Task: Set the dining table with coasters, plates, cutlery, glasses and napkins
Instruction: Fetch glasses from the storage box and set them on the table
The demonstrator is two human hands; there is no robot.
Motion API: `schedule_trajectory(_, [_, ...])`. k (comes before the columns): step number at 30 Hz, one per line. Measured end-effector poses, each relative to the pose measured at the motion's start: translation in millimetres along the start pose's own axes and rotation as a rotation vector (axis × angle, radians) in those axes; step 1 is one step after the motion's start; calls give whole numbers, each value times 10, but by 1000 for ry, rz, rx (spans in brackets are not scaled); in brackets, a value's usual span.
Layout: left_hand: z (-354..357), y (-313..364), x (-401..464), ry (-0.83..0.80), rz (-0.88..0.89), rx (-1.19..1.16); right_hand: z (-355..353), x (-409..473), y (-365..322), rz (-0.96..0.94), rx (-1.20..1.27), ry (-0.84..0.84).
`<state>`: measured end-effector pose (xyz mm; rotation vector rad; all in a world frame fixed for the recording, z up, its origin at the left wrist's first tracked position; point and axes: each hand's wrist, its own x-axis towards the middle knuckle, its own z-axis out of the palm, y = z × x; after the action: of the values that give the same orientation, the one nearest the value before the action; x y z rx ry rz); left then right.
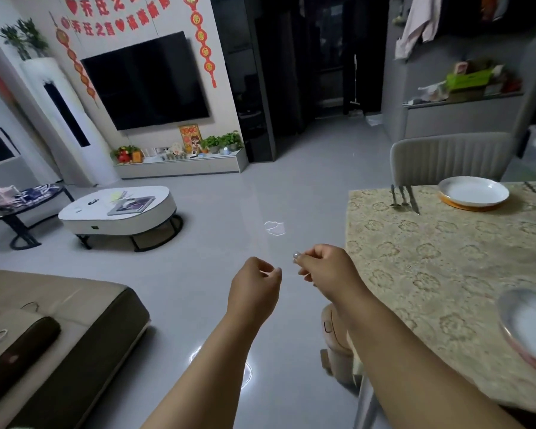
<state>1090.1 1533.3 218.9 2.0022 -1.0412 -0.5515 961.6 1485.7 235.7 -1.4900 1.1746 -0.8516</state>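
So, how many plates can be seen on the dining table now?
2. One round white plate sits on an orange coaster at the far end, before the grey chair. Another round white plate is at the near right edge, cut off by the frame. More may be hidden.

Open floor: your hands hang over bare floor [229,193], off the tabletop's [446,258] left edge.
Tabletop middle: patterned cloth lies bare between the far plate [474,191] and the near plate [529,326], giving you room there.
Far edge: cutlery [404,199] lies just left of the far plate; a chair [449,159] stands behind it.
Near left corner: a stool-like object [338,342] stands just below.
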Motion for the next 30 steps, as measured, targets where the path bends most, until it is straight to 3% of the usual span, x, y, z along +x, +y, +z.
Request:
schedule_trajectory(6, [-486, -386, 331, -28, -12, -60, 551, 60, -104, 37, -9, 13])
schedule_trajectory(17, [-482, -626, 1247, -151, -10, -66, 1001, 957, 87, 125, -16, 57])
schedule_trajectory(30, [315, 128, 3509, -330, 105, -47, 525, 3176, -107, 162, 55, 321])
